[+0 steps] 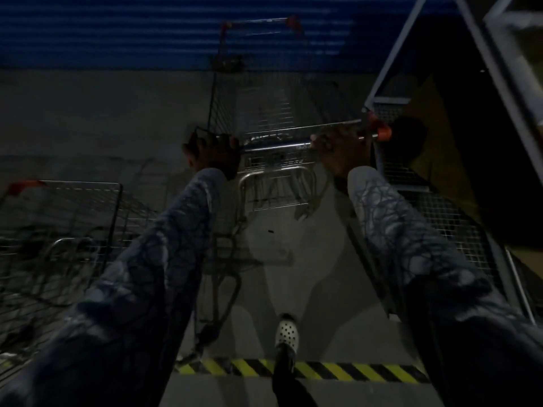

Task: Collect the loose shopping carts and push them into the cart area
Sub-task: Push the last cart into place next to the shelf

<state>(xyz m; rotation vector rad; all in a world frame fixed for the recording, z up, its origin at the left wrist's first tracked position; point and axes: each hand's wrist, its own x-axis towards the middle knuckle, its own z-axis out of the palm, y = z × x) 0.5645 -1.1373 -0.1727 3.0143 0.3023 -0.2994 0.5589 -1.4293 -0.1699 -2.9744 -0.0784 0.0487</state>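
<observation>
A wire shopping cart (279, 107) with orange handle ends stands straight ahead of me, its far end near a blue corrugated wall. My left hand (213, 155) grips the left end of its metal handle bar (274, 146). My right hand (340, 151) grips the bar's right end, just inside the orange cap (383, 133). Both arms are stretched forward in dark patterned sleeves. A second wire cart (67, 230) with a red corner sits low at the left, beside my left arm.
A metal mesh barrier with a grey frame (435, 207) runs close along the right side. The blue wall (117, 30) closes the far end. Yellow-black hazard tape (338, 371) crosses the grey floor under my foot (286, 333). The scene is dim.
</observation>
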